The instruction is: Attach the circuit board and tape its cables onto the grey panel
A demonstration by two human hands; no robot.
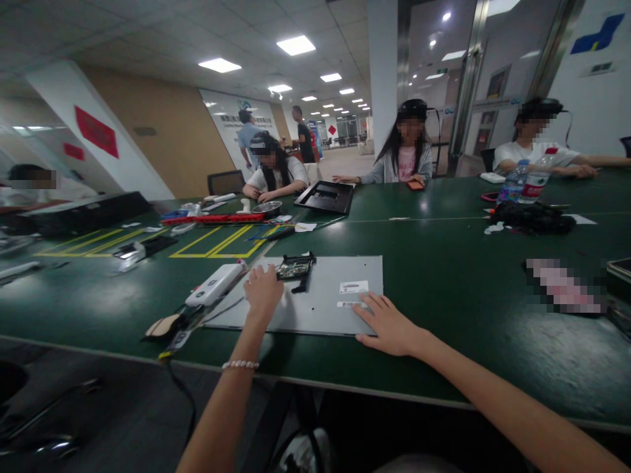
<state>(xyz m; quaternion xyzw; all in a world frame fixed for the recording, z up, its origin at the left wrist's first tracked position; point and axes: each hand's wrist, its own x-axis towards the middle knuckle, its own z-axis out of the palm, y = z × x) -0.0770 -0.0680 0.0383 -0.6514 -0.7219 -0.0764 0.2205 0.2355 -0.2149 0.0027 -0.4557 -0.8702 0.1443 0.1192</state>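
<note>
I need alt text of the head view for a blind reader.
A person's left hand is at a circuit board on a flat grey panel; the right hand spreads over the panel's near right corner. A white device lies at its left on the green table; people sit opposite.

Panel (290,318): light grey, thin, roughly rectangular; lies flat on green tabletop (444,263), near tabletop's front edge. Two white labels (353,287) on right part, one above other; print too small to read. Few small dark spots on surface. Circuit board (294,267): edged by black bracket (301,286), located at panel's far side, left of middle. Whether board fixed or loose: cannot tell.
</note>
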